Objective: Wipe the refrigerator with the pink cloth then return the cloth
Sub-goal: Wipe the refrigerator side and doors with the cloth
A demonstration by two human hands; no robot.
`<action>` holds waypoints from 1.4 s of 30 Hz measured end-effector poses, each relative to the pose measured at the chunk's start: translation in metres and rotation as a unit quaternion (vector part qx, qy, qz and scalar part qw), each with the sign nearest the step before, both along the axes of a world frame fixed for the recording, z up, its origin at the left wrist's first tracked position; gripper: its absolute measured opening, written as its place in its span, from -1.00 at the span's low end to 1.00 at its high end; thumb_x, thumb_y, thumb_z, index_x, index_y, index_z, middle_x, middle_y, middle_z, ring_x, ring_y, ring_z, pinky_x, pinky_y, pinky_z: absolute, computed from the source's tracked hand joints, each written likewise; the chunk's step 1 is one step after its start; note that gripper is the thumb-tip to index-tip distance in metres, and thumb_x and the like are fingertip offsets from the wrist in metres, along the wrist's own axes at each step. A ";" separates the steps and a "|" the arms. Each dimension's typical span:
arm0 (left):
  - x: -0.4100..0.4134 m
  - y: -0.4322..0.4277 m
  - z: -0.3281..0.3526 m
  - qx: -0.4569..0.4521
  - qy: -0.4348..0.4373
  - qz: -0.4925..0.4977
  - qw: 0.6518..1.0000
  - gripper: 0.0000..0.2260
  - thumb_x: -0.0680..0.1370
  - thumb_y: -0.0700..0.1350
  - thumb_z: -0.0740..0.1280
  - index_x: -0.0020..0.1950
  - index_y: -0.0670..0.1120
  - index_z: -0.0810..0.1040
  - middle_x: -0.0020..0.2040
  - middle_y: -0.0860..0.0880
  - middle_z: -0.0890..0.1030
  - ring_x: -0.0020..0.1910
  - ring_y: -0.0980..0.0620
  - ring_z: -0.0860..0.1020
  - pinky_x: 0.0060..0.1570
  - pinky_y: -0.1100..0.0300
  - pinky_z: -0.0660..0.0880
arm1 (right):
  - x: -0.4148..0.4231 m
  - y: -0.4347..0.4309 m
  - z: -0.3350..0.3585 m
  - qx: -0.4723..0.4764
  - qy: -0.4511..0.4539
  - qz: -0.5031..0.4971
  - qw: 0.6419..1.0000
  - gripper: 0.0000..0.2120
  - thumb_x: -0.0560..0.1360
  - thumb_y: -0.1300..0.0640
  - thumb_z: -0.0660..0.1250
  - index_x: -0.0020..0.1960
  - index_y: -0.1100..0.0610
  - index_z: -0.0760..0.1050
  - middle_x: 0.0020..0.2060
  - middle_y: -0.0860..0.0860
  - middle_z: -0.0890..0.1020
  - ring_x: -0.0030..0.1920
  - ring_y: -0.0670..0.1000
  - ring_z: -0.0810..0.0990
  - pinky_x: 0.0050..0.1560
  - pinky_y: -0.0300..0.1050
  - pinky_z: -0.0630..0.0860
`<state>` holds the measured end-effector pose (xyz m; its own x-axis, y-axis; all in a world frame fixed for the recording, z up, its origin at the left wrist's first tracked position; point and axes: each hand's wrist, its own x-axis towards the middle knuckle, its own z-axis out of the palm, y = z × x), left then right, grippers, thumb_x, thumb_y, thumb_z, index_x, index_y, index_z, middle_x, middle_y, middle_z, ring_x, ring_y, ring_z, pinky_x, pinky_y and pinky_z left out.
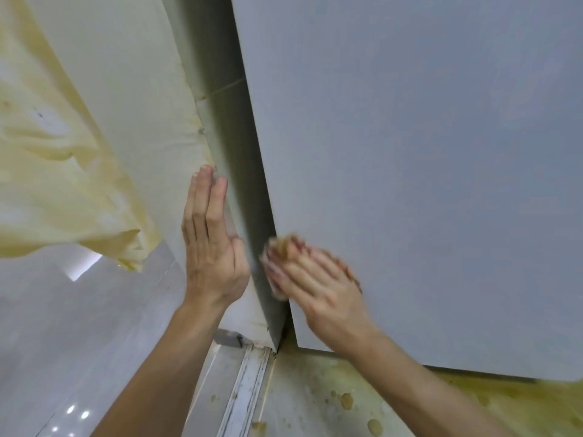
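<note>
Grey refrigerator (410, 152), lower side panel: right hand (318, 279), blurred, presses the bunched pink cloth (284, 247) flat near the front edge, apparently wiping. Left hand (214, 247), flat and empty, rests against the adjoining surface, likely bracing.

Both bare forearms reach up and forward from the lower frame. The left hand (212, 244) is flat and open, fingers together and pointing up, palm pressed against a vertical surface. The right hand (315, 279), blurred by motion, angles up and to the left, its fingers spread and pressing down over a wad of material.
</note>
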<state>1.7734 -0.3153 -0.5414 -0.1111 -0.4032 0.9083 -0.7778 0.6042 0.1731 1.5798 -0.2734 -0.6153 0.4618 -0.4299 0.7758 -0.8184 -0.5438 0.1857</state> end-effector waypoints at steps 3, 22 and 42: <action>-0.001 0.004 -0.004 0.010 -0.015 -0.003 1.000 -0.27 0.40 -0.52 0.15 0.60 -0.32 0.18 0.63 -0.30 0.14 0.65 -0.33 0.12 0.64 -0.19 0.08 | -0.023 0.016 -0.070 0.111 0.087 -0.003 0.990 -0.45 0.57 0.33 0.09 0.51 0.09 0.49 0.51 0.00 0.49 0.59 -0.04 0.27 0.67 -0.08 0.00; -0.086 0.078 -0.024 0.099 0.022 -0.151 0.983 -0.66 0.63 -0.22 0.16 0.37 -0.24 0.50 0.48 -0.17 0.40 0.54 -0.07 0.36 0.52 0.07 0.28 | -0.058 0.085 0.016 0.417 -0.385 0.110 0.816 -0.56 0.67 0.12 0.15 0.46 -0.25 0.27 0.22 -0.19 0.62 0.14 -0.18 0.62 0.20 -0.23 0.52; -0.066 0.190 0.022 0.710 0.142 -0.051 0.688 -0.81 0.67 -0.17 0.31 0.03 0.10 0.66 -0.10 0.20 0.70 -0.09 0.21 0.66 -0.10 0.33 0.55 | -0.060 0.166 0.084 0.750 -0.346 -0.012 0.563 -0.60 0.51 -0.29 0.43 0.21 -0.12 0.42 -0.16 -0.13 0.69 -0.22 -0.09 0.68 -0.10 -0.07 0.66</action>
<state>1.7072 -0.1255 -0.5192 -0.1041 -0.9096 -0.4023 -0.5570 -0.2818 0.7812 1.5203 -0.1074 -0.5311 0.2519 -0.8413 -0.4784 -0.4232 0.3488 -0.8362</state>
